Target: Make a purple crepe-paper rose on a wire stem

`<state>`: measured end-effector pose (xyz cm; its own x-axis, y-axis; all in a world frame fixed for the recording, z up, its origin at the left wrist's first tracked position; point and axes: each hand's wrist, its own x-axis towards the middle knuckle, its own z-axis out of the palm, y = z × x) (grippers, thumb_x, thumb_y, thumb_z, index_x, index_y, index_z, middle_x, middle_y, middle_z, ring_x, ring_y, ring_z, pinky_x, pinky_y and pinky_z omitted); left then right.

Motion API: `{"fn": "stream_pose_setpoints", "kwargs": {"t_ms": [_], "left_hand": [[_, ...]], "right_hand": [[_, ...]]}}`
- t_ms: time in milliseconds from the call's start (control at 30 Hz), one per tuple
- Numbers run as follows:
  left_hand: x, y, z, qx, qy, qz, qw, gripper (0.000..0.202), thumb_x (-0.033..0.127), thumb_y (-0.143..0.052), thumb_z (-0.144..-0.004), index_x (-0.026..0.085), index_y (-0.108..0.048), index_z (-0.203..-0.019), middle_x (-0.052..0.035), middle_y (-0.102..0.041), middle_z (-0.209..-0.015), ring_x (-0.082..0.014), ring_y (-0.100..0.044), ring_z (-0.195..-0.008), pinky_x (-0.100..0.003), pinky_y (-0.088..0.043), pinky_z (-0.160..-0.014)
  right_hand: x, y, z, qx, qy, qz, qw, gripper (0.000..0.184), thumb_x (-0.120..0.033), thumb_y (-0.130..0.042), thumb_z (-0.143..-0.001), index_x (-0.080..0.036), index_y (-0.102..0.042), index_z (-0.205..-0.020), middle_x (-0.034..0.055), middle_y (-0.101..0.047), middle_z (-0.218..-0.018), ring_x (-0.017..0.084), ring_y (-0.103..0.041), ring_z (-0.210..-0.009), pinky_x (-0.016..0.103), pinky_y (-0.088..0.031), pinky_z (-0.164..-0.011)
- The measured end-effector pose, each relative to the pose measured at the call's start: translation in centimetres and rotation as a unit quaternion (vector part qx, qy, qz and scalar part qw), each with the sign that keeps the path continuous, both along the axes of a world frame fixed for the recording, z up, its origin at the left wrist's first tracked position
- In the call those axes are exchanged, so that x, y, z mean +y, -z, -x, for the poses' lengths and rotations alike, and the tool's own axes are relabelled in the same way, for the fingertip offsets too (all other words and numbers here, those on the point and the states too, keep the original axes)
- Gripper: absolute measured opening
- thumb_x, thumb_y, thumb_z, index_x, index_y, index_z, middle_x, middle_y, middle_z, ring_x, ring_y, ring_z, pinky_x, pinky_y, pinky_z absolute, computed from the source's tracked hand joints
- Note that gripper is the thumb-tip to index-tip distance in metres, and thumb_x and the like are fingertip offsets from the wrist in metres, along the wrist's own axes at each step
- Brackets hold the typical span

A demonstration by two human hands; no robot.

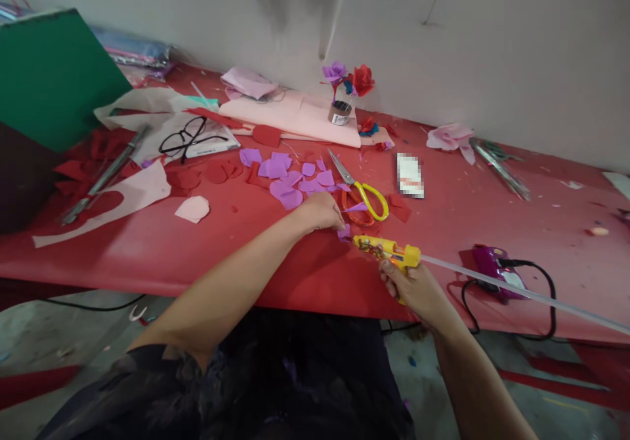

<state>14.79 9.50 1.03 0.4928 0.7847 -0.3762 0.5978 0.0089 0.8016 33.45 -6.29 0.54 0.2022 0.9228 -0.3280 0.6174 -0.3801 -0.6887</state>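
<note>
Glue gun [375, 246]: yellow, with dark, multicoloured marks along the barrel; held just right of and below the frame's centre, nozzle aimed left, handle largely covered.
Glue stick [472, 271]: long, thin, translucent whitish; sticks out of the gun's back and slopes down to the right edge.
Purple petal [344, 233]: small, at the nozzle; whether they touch is unclear.
</note>
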Motion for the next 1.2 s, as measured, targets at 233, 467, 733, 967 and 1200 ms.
{"fn": "stream_pose_setpoints", "kwargs": {"t_ms": [233,467,733,967,1200], "left_hand": [[0.0,0.1,0.0,-0.004,-0.004,0.006,1.0,0.008,0.018,-0.075,-0.056,0.016,-0.074,-0.063,-0.003,-0.066,-0.061,-0.0145,-0.054,-0.062,-0.026,-0.039,-0.058],[0.0,0.0,0.1,-0.013,0.002,0.003,1.0,0.004,0.016,-0.074,-0.057,0.015,-0.073,-0.061,-0.0037,-0.067,-0.062,-0.0154,-0.057,-0.064,-0.027,-0.039,-0.06],[0.1,0.1,0.0,-0.007,0.016,-0.008,1.0,0.004,0.016,-0.074,-0.057,0.016,-0.074,-0.061,-0.0024,-0.066,-0.058,-0.0152,-0.058,-0.064,-0.026,-0.041,-0.06],[-0.2,-0.5,0.0,-0.016,0.003,-0.001,1.0,0.004,0.011,-0.073,-0.058,0.015,-0.073,-0.059,-0.0016,-0.063,-0.054,-0.014,-0.056,-0.061,-0.025,-0.042,-0.061],[-0.2,-0.6,0.1,-0.011,0.019,-0.01,1.0,0.003,0.013,-0.074,-0.058,0.014,-0.073,-0.06,-0.0033,-0.065,-0.056,-0.0153,-0.057,-0.063,-0.027,-0.041,-0.062]], "right_hand": [[-0.1,0.2,-0.6,0.016,0.005,0.008,1.0,0.048,-0.061,-0.047,-0.083,-0.019,-0.054,-0.061,0.0003,-0.052,-0.046,0.013,-0.048,-0.043,0.024,-0.034,-0.043],[-0.5,0.5,-1.4,0.022,0.021,0.003,1.0,0.049,-0.063,-0.046,-0.083,-0.019,-0.055,-0.064,0.0006,-0.053,-0.047,0.013,-0.049,-0.043,0.024,-0.033,-0.042],[-0.4,0.8,-1.0,0.015,-0.005,-0.02,1.0,0.047,-0.061,-0.046,-0.085,-0.02,-0.056,-0.065,0.0007,-0.056,-0.049,0.014,-0.052,-0.045,0.024,-0.035,-0.043],[-0.4,0.2,-0.9,0.007,0.014,-0.004,1.0,0.049,-0.063,-0.047,-0.083,-0.02,-0.055,-0.061,0.001,-0.053,-0.046,0.014,-0.05,-0.043,0.024,-0.034,-0.042],[-0.4,0.3,-0.9,0.031,0.023,-0.01,0.999,0.047,-0.062,-0.048,-0.084,-0.019,-0.057,-0.068,0.0007,-0.055,-0.051,0.013,-0.05,-0.044,0.024,-0.035,-0.044]]}}
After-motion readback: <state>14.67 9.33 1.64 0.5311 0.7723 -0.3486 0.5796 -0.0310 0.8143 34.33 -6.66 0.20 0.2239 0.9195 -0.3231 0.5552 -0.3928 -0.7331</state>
